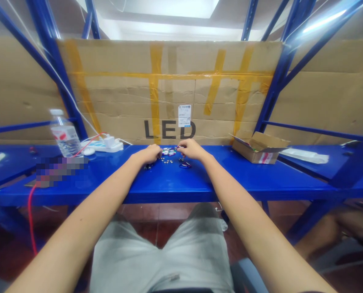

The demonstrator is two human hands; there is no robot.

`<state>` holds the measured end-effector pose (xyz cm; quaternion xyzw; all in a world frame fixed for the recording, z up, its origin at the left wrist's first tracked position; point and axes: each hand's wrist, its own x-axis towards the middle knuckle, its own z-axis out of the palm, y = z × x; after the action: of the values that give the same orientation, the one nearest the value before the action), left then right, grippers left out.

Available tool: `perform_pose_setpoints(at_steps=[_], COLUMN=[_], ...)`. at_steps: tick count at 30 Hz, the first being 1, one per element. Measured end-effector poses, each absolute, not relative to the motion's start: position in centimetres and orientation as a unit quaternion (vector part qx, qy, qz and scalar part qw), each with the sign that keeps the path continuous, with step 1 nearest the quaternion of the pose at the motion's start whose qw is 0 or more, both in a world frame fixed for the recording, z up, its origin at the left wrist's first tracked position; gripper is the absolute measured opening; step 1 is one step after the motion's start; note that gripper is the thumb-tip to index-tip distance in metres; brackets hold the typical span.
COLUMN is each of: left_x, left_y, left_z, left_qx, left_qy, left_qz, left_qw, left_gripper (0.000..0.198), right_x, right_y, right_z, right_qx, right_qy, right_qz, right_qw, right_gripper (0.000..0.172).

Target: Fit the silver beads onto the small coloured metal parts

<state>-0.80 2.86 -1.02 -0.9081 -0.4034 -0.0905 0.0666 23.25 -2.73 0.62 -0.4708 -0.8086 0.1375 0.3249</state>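
Both my arms reach out over a blue metal shelf (169,183) that serves as a bench. My left hand (151,154) is curled, its fingers closed beside a small pile of coloured metal clips (168,151). My right hand (191,148) is pinched at the pile's other side; what it holds is too small to name. Several small round metal pieces (167,161) lie scattered just in front of the hands, and a blue ring-shaped clip (185,165) lies near my right wrist.
A water bottle (64,136) and a white power strip (103,144) with a red cable stand at the left. An open cardboard box (257,147) sits at the right. A cardboard wall marked LED (169,93) backs the shelf. Another person's leg (328,232) shows lower right.
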Motion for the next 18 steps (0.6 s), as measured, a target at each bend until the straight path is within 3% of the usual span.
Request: perform_pose_setpoints(at_steps=[6,13,18], left_x=[-1.6,0.5,3.2], left_y=[2.7,0.9,-0.8], left_z=[-1.0,-1.1,-1.3], left_qx=[-0.9,-0.856,-0.855], left_qy=[-0.413,-0.408,-0.352], left_qz=[-0.139,-0.314,-0.372], left_qw=[0.021,-0.04,-0.084], left_gripper=[0.032,0.025,0.033], right_x=[23.4,23.2,23.2], right_y=[-2.7,-3.1,-3.1], right_z=[0.7,0.9,0.9], right_qx=[-0.484,-0.482,-0.469], right_qy=[-0.807,-0.805,-0.816], right_qz=[0.141,0.156,0.152], right_qw=[0.309,0.307,0.301], right_gripper=[0.016,0.018,0.021])
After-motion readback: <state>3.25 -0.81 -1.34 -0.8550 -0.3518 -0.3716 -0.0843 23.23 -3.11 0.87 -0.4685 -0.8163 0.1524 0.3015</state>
